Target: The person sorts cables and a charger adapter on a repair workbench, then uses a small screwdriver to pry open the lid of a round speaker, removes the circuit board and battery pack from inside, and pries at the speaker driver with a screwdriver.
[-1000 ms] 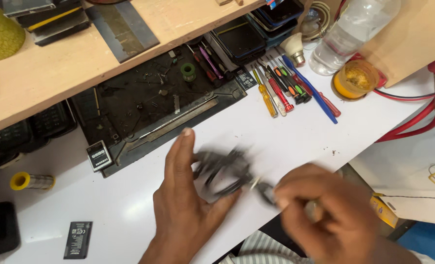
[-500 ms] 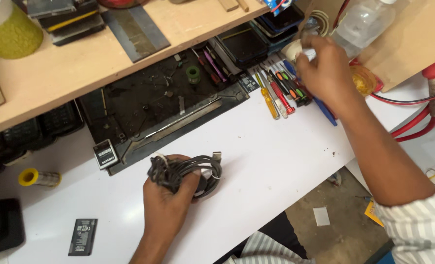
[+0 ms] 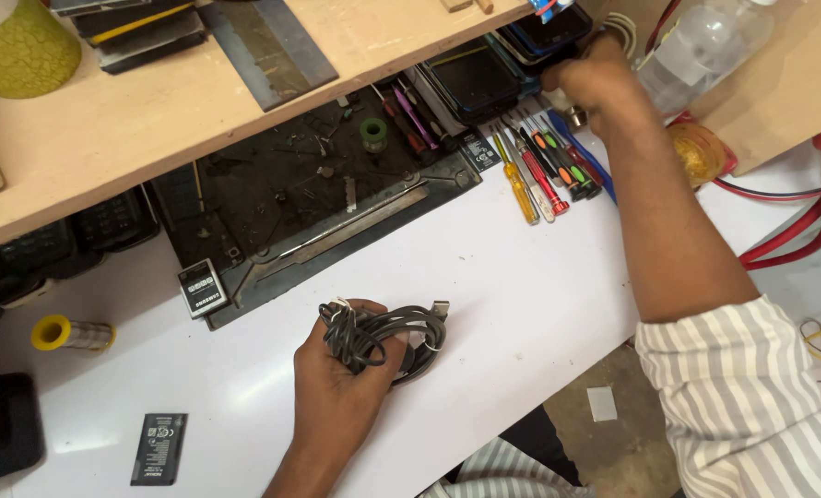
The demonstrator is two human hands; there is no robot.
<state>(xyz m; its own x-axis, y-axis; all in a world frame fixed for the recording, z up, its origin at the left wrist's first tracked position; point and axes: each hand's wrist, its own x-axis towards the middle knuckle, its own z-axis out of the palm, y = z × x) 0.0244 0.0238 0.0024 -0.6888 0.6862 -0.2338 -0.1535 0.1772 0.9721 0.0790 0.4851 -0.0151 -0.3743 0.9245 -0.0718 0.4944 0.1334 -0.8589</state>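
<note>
The left hand (image 3: 341,392) is closed around a coiled grey cable (image 3: 387,339) on the white table (image 3: 539,295): light, floppy, best gripped across the bundle. Far beyond it, the right hand (image 3: 595,78) reaches among the screwdrivers (image 3: 544,171); its grip is hidden.

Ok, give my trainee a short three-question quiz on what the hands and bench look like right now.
1. True or false: the left hand grips a coiled grey cable on the white table.
2. Where does the right hand reach?
A. to the yellow solder spool
B. to the back of the bench, above the row of screwdrivers
C. to the flat black battery near the table's front edge
3. Fill in: the solder spool lying at the left of the table has a ____ end.

Key: 1 true; 2 B; 3 yellow.
</note>
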